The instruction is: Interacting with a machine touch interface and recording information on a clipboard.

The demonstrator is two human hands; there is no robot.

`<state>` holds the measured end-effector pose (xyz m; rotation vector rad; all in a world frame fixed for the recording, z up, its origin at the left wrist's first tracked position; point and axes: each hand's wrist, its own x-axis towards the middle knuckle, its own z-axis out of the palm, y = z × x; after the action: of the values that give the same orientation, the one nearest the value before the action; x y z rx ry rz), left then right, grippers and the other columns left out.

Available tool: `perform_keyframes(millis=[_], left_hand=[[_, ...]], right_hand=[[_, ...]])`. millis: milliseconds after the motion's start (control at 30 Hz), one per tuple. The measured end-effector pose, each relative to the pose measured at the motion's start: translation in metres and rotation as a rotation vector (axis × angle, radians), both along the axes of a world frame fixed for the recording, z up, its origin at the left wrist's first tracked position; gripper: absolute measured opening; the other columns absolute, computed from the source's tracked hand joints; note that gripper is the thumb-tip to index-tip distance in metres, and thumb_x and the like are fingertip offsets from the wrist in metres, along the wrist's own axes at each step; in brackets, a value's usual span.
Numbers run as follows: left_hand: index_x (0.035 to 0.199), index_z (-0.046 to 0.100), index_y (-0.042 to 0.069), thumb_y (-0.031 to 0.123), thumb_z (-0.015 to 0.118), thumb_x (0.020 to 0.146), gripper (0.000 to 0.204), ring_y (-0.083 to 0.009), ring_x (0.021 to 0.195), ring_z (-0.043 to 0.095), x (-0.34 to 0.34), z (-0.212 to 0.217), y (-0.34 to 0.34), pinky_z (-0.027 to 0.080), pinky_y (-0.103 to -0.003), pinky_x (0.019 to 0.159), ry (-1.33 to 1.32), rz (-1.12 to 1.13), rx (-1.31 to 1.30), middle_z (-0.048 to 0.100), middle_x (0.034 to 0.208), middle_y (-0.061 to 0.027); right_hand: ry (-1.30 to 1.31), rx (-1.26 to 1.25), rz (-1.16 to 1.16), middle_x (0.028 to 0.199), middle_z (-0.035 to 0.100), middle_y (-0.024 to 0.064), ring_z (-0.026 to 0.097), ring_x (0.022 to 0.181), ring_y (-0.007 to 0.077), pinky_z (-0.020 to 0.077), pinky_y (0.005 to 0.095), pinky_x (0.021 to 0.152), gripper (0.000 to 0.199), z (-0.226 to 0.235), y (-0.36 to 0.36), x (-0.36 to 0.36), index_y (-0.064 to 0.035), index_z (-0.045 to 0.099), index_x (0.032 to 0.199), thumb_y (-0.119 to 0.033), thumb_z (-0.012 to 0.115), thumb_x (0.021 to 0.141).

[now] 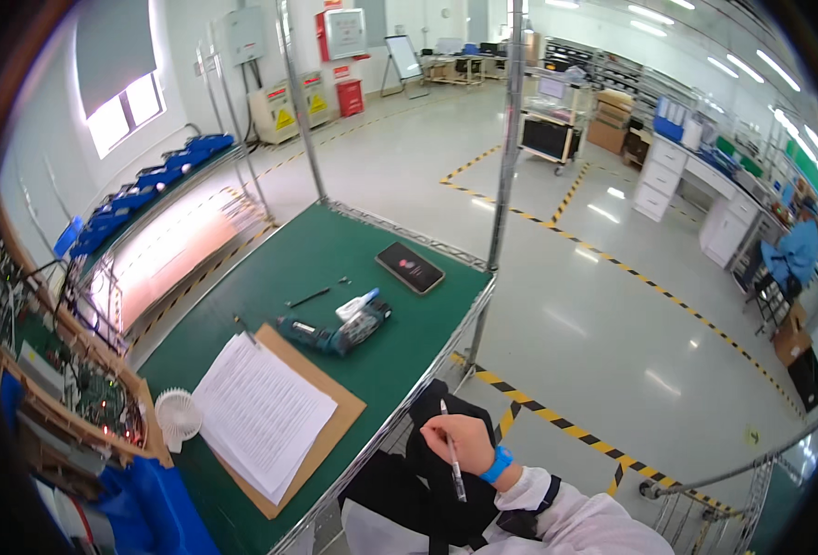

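My right hand (pixel 465 446), with a blue watch on its wrist, is closed around a pen (pixel 454 462) above my dark-clothed lap, just off the table's near edge. My left hand is out of sight. On the green tabletop (pixel 335 236), a stack of printed sheets (pixel 266 412) lies on a brown clipboard (pixel 340 396), with a dark clip at its far end. Beyond it lie a teal cordless power tool (pixel 337 330), a small white and blue item (pixel 357 304), a thin black tool (pixel 308 297) and a dark-screened phone (pixel 410 267).
A small white fan (pixel 179 415) stands left of the sheets, beside a wooden-framed rack of lit circuit boards (pixel 104 398). Metal posts (pixel 505 139) rise at the table's corners. A wire cart (pixel 724 504) is at lower right. Farther off, a person in blue (pixel 793 252) sits at a bench.
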<state>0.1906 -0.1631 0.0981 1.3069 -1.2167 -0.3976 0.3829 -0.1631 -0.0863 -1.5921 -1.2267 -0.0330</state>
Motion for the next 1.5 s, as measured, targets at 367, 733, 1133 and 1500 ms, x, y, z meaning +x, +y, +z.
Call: perform_keyframes(millis=[367, 733, 1133, 1500], left_hand=[[0.136, 0.044, -0.001, 0.025, 0.050, 0.093, 0.051, -0.0375, 0.101, 0.062, 0.020, -0.006, 0.009, 0.048, -0.045, 0.079, 0.004, -0.062, 0.018, 0.062, 0.116, -0.0231], [0.140, 0.042, -0.001, 0.027, 0.051, 0.092, 0.056, -0.0354, 0.109, 0.060, 0.024, 0.003, 0.007, 0.046, -0.043, 0.085, -0.048, 0.177, 0.046, 0.059, 0.126, -0.0215], [0.142, 0.042, -0.002, 0.030, 0.052, 0.092, 0.060, -0.0349, 0.113, 0.059, 0.016, -0.019, -0.005, 0.046, -0.042, 0.089, -0.043, 0.122, -0.071, 0.056, 0.132, -0.0217], [0.142, 0.041, -0.003, 0.030, 0.051, 0.093, 0.060, -0.0368, 0.112, 0.059, 0.023, -0.033, -0.015, 0.047, -0.043, 0.089, 0.015, -0.020, -0.088, 0.055, 0.133, -0.0232]], right_hand=[[0.013, -0.025, -0.002, 0.063, 0.061, 0.0050, 0.062, 0.055, 0.0223, 0.0479, 0.0315, 0.051, 0.010, -0.004, -0.004, 0.011, -0.0100, 0.066, 0.085, -0.013, 0.075, 0.081], [0.097, -0.067, -0.051, 0.063, 0.058, 0.0065, 0.055, 0.053, 0.0133, 0.0426, 0.0265, 0.050, 0.005, -0.009, -0.004, 0.011, -0.0016, 0.065, 0.085, -0.003, 0.070, 0.086], [0.039, -0.030, -0.029, 0.064, 0.061, 0.0083, 0.061, 0.055, 0.0195, 0.0469, 0.0291, 0.052, 0.008, -0.001, 0.002, 0.004, -0.0033, 0.067, 0.085, -0.004, 0.074, 0.081], [0.066, -0.018, -0.036, 0.062, 0.059, 0.0064, 0.059, 0.053, 0.0180, 0.0463, 0.0277, 0.051, 0.008, 0.001, -0.001, 0.005, -0.0039, 0.067, 0.084, -0.004, 0.074, 0.081]])
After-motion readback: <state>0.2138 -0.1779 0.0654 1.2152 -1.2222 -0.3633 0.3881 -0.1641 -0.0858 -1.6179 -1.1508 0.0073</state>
